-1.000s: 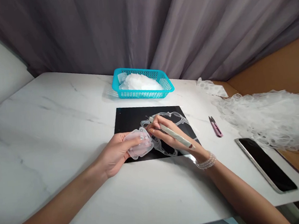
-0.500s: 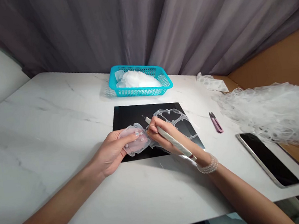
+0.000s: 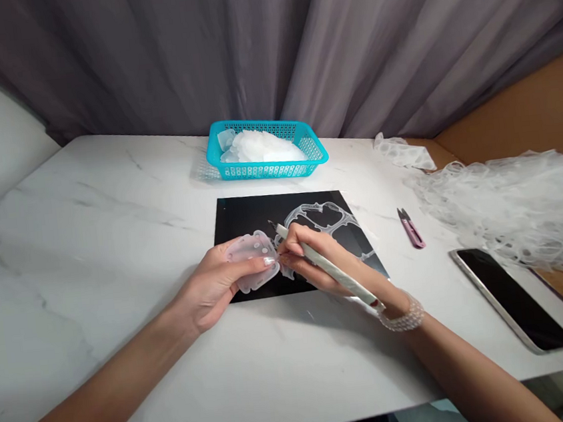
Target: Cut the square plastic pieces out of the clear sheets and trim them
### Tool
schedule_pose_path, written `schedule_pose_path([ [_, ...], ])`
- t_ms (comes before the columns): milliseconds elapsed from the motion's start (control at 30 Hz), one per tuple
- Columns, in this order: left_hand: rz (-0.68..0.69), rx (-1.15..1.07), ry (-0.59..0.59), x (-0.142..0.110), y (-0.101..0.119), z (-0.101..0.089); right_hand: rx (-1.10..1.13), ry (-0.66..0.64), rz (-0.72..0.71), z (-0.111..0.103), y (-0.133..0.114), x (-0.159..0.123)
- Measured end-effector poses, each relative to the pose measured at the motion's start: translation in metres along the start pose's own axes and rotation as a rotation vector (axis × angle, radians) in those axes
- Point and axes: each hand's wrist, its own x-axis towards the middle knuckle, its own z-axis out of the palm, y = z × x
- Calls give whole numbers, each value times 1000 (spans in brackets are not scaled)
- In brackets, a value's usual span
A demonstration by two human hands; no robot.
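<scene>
My left hand (image 3: 216,276) is closed on a translucent, rounded rubbery piece (image 3: 252,249) with small round holes, its thumb lying flat across the face. In my right hand (image 3: 311,255) is a white pen-shaped tool (image 3: 341,275) with a thin dark tip that points up and to the left. The right fingertips touch the piece's right edge, and what they pinch there is too small to make out. Under both hands lies a black mat (image 3: 244,208). A clear, lacy sheet (image 3: 345,216) with large cut-outs rests on the mat, partly hidden by my right hand.
Behind the mat stands a blue basket (image 3: 272,170) holding a heap of translucent pieces. Purple thread snips (image 3: 411,229) and a phone (image 3: 515,300) lie to the right. Beyond them is a big pile of clear lacy scraps (image 3: 528,212) by a cardboard box (image 3: 541,96).
My left thumb has slid right toward the piece's edge, and the piece has turned slightly. My right hand stays beside it, with the tool still held. The view has shifted a little.
</scene>
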Motion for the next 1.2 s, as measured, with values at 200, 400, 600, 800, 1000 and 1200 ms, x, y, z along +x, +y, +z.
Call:
schedule_pose_path([
  [200,107,83,22,-9,3,13,-358,-22,-138,-1,0,0],
  [400,202,88,10,-4,-7,12,-517,-5,-159,-7,7,4],
  [600,197,23,-58,-3,-13,11,-421,31,-133,-7,4,1],
  [800,229,3,-58,-7,-7,15,-136,57,-100,-17,-8,-4],
  [1000,316,140,-89,-12,-1,20,-38,37,-43,-25,-19,-12],
  [1200,440,301,-86,-18,2,18,-47,15,-107,-27,-24,-14],
])
